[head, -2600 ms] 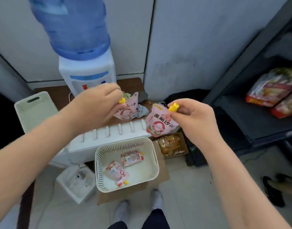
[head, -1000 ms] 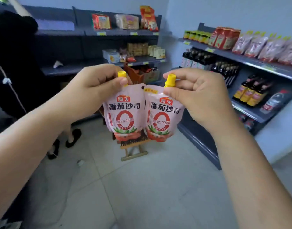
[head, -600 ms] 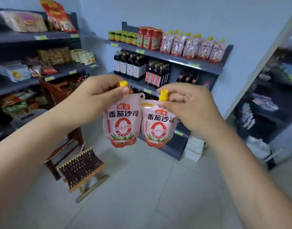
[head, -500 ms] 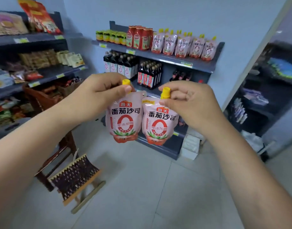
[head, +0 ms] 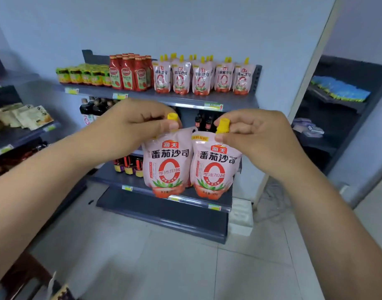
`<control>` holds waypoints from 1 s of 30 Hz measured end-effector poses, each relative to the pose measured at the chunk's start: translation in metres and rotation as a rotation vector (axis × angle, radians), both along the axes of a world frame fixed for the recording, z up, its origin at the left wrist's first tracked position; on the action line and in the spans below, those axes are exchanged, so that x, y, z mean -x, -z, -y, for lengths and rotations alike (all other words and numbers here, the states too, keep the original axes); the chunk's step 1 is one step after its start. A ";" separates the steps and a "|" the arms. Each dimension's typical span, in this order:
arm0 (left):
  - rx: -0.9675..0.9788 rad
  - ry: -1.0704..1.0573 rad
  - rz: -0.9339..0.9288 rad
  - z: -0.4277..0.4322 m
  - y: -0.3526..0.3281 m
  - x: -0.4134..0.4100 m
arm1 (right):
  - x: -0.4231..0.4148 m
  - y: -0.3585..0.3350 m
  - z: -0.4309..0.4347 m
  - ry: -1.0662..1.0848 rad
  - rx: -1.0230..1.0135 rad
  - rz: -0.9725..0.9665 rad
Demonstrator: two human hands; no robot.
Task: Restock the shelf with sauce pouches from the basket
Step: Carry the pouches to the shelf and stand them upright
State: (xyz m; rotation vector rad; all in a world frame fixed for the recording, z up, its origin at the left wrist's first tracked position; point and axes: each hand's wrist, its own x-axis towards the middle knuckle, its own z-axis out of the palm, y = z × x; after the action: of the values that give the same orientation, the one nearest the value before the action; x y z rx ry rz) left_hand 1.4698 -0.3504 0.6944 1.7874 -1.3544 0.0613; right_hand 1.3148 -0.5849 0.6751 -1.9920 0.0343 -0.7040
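My left hand [head: 133, 124] pinches the yellow cap of a pink tomato sauce pouch [head: 167, 163], which hangs upright. Beside it my right hand [head: 257, 135] pinches the cap of a second, identical pouch [head: 215, 169]. Both pouches hang at chest height in front of a grey shelf unit. Its top shelf [head: 185, 100] carries a row of several matching pouches [head: 203, 75] at the right end. The basket is out of view.
Red ketchup bottles [head: 129, 72] and green-yellow packs [head: 84, 75] fill the top shelf's left part. Dark bottles [head: 94, 106] stand on the shelf below. Another snack shelf [head: 23, 120] runs along the left, a dark shelf unit [head: 337, 109] stands at the right, and a white box [head: 240, 215] sits on the floor.
I turned from the basket on the floor to the sauce shelf and came closer to it. Both hands kept the pouches by their caps, side by side.
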 end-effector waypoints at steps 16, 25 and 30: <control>-0.040 0.026 0.103 0.218 -0.036 -0.233 | -0.198 -0.034 0.185 0.074 0.049 0.052; -0.035 0.190 0.156 0.340 -0.069 -0.348 | -0.283 -0.065 0.276 0.126 0.022 0.044; -0.018 0.246 0.105 0.409 -0.107 -0.396 | -0.305 -0.098 0.321 0.179 0.065 0.105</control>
State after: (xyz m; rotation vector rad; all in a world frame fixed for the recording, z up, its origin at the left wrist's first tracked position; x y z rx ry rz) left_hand 1.8654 -0.7590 0.8016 1.6388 -1.6456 0.0100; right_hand 1.6199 -0.9062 0.7734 -2.0273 0.1293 -0.9345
